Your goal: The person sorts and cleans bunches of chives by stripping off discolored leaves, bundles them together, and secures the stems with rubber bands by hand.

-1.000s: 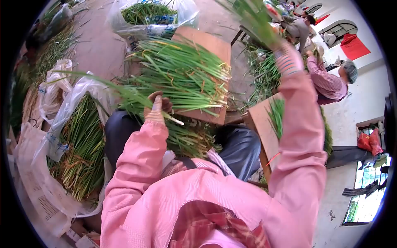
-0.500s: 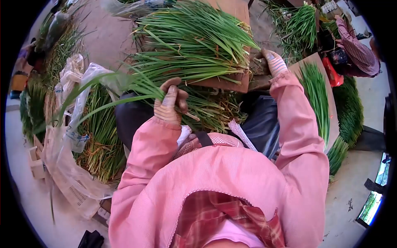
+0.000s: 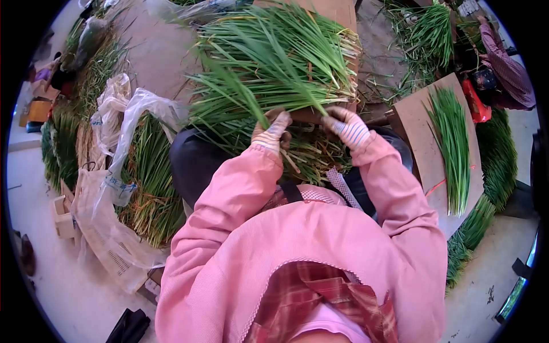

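Observation:
My left hand (image 3: 273,130), in a striped glove, is closed on a few green stalks (image 3: 243,91) whose leaves point up and left. Close beside it, my right hand (image 3: 345,126) pinches the pale end of another few stalks (image 3: 286,60), which slant up and left over the pile. The large pile of green stalks (image 3: 269,46) lies on a brown board (image 3: 337,10) in front of me, pale ends to the right. Below my hands, loose stalks with brown bits (image 3: 317,151) lie between my knees.
A plastic-lined sack (image 3: 128,157) of stalks (image 3: 151,188) stands at the left. Right of me, a tilted board (image 3: 420,120) bears a bundle (image 3: 449,148), with more greens (image 3: 497,154) beyond. A person in a checked sleeve (image 3: 506,71) sits at upper right, near a red bag (image 3: 474,102).
My right hand has left the raised spot at upper right and come down beside my left hand, now with stalks stretching over the pile. My left hand has shifted right, its stalks turned more upright.

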`<action>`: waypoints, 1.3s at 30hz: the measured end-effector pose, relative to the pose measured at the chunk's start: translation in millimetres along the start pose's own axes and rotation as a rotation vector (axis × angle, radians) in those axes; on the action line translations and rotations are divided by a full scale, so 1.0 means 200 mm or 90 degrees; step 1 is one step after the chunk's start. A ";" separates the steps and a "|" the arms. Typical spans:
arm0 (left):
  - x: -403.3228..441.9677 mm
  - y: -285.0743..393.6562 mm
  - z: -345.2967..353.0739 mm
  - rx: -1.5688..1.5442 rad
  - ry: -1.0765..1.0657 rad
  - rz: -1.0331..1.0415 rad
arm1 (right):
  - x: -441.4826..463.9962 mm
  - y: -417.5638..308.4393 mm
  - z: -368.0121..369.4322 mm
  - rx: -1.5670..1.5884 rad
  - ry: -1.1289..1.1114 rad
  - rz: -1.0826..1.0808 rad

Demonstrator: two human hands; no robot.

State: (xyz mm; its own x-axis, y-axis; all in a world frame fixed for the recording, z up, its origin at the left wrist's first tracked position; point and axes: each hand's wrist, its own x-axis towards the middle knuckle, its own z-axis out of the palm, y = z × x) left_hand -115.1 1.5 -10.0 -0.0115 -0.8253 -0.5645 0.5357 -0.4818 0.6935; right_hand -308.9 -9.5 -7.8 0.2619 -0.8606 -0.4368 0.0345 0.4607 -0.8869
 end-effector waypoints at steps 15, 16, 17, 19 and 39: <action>-0.01 -0.15 -0.11 -0.106 0.010 -0.138 | -0.07 0.16 0.24 0.072 -0.087 0.013; -0.01 -0.15 -0.12 -0.092 0.021 -0.137 | -0.07 0.15 0.25 0.074 -0.089 0.012; -0.02 -0.14 -0.13 -0.092 0.022 -0.135 | -0.08 0.14 0.26 0.092 -0.099 0.028; -0.03 -0.13 -0.15 -0.083 -0.013 -0.117 | -0.08 0.13 0.27 0.108 -0.111 0.044; -0.17 0.41 -0.31 0.002 0.225 0.418 | -0.06 0.16 0.21 -0.870 -0.186 0.046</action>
State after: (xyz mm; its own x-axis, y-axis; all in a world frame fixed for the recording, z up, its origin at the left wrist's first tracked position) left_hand -18.7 9.3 38.7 0.5828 -0.7998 -0.1440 0.3366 0.0762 0.9386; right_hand -270.0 24.6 -24.6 0.4176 -0.6904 -0.5907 -0.8987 -0.2180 -0.3806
